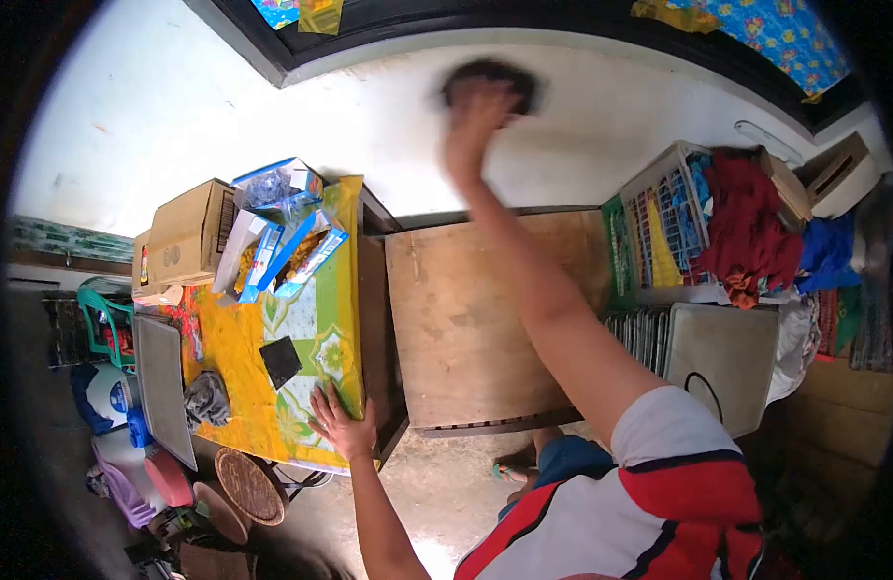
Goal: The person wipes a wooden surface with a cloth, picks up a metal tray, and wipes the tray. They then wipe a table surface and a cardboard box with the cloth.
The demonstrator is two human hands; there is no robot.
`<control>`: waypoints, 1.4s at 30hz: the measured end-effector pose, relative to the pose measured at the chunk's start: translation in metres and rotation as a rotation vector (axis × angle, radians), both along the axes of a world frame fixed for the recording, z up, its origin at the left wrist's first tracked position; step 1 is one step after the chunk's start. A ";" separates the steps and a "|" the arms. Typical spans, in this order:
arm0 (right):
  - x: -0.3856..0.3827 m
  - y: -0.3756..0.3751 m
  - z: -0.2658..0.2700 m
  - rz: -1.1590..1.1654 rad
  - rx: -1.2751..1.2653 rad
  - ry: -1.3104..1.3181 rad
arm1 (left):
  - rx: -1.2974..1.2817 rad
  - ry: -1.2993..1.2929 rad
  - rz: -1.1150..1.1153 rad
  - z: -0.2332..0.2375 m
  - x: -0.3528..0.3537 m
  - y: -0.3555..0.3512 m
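Observation:
My right hand (480, 121) is raised against the white wall (369, 126), pressing a dark, bunched-up cloth (492, 82) to it. Both are smeared by motion, so the cloth's exact kind is hard to make out. Lower down, my left hand (342, 423) lies with fingers spread on the edge of a table with a yellow and green patterned cover (244, 338). It holds nothing. A small black square piece (281, 362) lies on the cover just beyond its fingertips.
Open blue-and-white boxes (302, 253) and a cardboard box (190, 232) stand on the table. A plywood surface (466, 338) sits below the wall. At right are a basket (654, 227) and piled clothes (746, 213). Round stools (248, 485) stand lower left.

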State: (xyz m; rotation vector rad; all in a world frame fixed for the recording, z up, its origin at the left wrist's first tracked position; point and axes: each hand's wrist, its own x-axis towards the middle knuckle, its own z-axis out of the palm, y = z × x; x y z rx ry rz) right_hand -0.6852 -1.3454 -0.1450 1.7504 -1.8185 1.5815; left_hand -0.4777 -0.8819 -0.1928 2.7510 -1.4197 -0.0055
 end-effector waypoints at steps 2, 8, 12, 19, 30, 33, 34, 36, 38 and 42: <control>0.044 0.035 0.002 0.444 0.026 0.576 | 0.008 0.019 0.005 0.001 -0.002 0.001; -0.063 -0.004 -0.021 0.155 -0.134 0.419 | 0.011 0.017 0.007 0.003 0.001 -0.001; -0.164 -0.006 -0.009 -0.147 -0.148 -0.314 | 0.016 0.009 0.019 0.001 0.001 0.001; 0.065 0.039 0.050 0.398 0.333 0.397 | -0.020 0.014 0.006 0.001 0.002 0.001; -0.233 -0.015 -0.017 0.127 -0.311 -1.282 | 0.003 0.002 0.002 -0.002 0.002 0.004; -0.233 -0.016 -0.044 0.256 -0.076 -1.607 | -0.003 0.010 0.013 0.002 0.001 -0.002; -0.234 -0.017 -0.053 0.297 0.009 -1.710 | 0.003 0.018 0.020 0.004 -0.001 -0.001; -0.213 -0.035 -0.033 0.180 -0.065 -1.468 | -0.005 0.025 0.017 0.002 -0.001 -0.005; -0.203 -0.025 0.025 -0.128 -0.106 -0.757 | -0.010 0.025 -0.002 0.001 0.001 0.000; -0.217 -0.050 0.000 -0.100 -0.431 -0.689 | -0.001 0.014 0.014 0.001 0.000 -0.003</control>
